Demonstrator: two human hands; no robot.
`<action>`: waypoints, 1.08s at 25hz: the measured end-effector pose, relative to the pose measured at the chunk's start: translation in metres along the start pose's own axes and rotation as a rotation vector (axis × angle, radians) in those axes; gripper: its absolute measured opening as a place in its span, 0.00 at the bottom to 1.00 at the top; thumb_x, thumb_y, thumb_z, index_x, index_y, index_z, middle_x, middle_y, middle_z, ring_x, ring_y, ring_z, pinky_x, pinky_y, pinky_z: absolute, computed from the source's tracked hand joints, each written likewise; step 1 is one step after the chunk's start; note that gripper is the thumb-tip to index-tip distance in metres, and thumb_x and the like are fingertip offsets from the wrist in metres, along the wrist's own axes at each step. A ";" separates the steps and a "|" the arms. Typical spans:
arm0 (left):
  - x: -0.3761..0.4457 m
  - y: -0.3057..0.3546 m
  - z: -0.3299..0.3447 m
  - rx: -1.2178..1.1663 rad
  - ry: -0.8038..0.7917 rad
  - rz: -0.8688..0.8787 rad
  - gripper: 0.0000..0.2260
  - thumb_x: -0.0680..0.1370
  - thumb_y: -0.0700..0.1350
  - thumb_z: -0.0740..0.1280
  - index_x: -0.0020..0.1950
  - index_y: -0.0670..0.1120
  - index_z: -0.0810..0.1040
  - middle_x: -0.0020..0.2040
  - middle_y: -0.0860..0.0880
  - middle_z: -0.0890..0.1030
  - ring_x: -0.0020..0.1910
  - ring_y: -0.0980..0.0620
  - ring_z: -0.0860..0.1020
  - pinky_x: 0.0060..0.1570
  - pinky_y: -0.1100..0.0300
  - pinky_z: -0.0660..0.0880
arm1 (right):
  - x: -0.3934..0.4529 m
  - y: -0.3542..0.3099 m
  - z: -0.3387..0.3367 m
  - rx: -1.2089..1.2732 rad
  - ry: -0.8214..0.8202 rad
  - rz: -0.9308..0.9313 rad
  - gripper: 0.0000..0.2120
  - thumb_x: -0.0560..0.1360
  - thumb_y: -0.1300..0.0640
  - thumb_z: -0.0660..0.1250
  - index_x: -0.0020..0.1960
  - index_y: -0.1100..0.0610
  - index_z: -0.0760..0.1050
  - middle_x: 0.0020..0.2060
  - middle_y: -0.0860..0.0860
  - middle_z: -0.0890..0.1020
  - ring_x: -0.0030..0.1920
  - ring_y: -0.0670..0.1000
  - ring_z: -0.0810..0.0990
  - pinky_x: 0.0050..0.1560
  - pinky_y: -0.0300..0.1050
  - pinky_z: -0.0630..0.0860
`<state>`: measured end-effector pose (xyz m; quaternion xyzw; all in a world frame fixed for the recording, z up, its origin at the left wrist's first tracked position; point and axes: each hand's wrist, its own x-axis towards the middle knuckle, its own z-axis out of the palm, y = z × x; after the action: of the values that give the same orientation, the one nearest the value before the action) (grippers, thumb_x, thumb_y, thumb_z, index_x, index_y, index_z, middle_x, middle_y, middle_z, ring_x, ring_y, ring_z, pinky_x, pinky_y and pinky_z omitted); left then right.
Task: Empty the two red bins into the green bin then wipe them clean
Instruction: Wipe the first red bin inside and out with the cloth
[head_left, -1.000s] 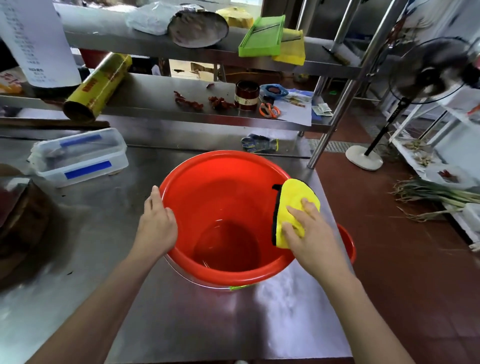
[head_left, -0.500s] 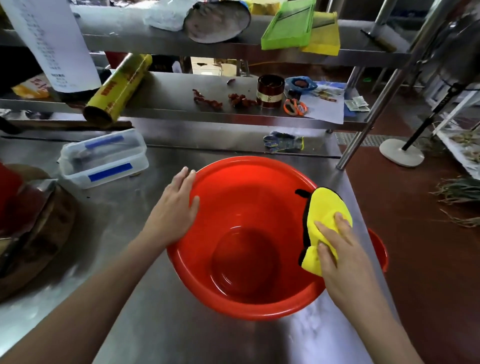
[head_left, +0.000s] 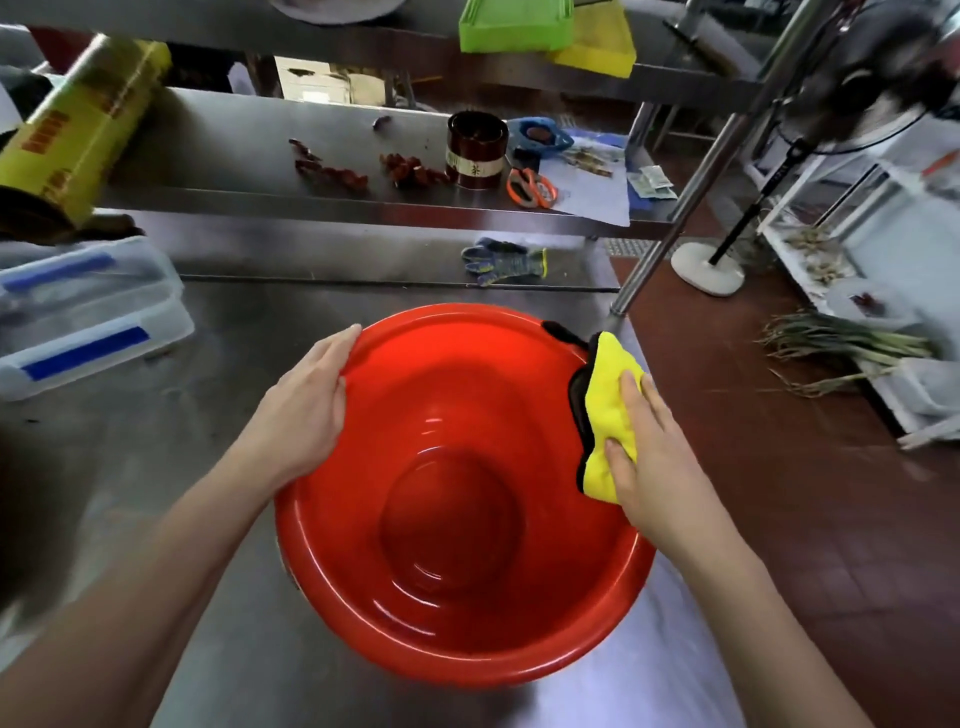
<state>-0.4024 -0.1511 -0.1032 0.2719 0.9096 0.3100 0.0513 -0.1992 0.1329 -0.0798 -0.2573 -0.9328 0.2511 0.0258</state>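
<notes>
A large red bin (head_left: 457, 519) stands on the steel table (head_left: 218, 519), tilted toward me, with a little water pooled in its bottom. My left hand (head_left: 306, 410) grips its left rim. My right hand (head_left: 649, 457) presses a yellow cloth with black edging (head_left: 605, 410) against the right rim. No second red bin or green bin shows in this view.
A clear lidded box with blue tape (head_left: 88, 317) sits at the left. A work glove (head_left: 504, 260) lies behind the bin. The shelf above holds a dark tin (head_left: 475, 150), scissors (head_left: 530, 188) and dried chillies (head_left: 332, 174). A shelf post (head_left: 670, 234) stands right; a fan base (head_left: 706, 267) on the floor.
My left hand slid further up the left rim and the bin tipped toward me. The cloth under my right hand moved along the right rim. The camera dropped closer.
</notes>
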 end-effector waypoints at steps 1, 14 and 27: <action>-0.001 0.001 0.000 -0.006 0.007 -0.001 0.25 0.84 0.38 0.57 0.81 0.50 0.59 0.79 0.52 0.65 0.75 0.46 0.67 0.73 0.47 0.65 | 0.012 -0.002 0.000 -0.040 0.002 -0.011 0.33 0.84 0.56 0.59 0.83 0.48 0.45 0.82 0.47 0.48 0.80 0.51 0.54 0.76 0.47 0.58; -0.004 0.002 0.003 -0.007 0.005 -0.015 0.26 0.84 0.38 0.57 0.81 0.51 0.59 0.79 0.52 0.65 0.73 0.43 0.69 0.71 0.45 0.68 | 0.130 -0.043 0.037 -0.398 0.116 -0.452 0.29 0.82 0.58 0.61 0.81 0.54 0.57 0.79 0.54 0.63 0.76 0.56 0.66 0.74 0.52 0.65; -0.003 0.008 0.003 0.044 0.024 -0.081 0.26 0.84 0.40 0.56 0.82 0.54 0.58 0.79 0.55 0.63 0.72 0.45 0.70 0.66 0.47 0.69 | 0.112 -0.030 0.046 -0.566 0.320 -0.749 0.30 0.75 0.65 0.50 0.76 0.59 0.69 0.73 0.58 0.72 0.71 0.60 0.72 0.68 0.57 0.70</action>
<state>-0.3954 -0.1454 -0.1011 0.2322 0.9270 0.2908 0.0466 -0.3181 0.1452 -0.1143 0.0632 -0.9771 -0.0813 0.1864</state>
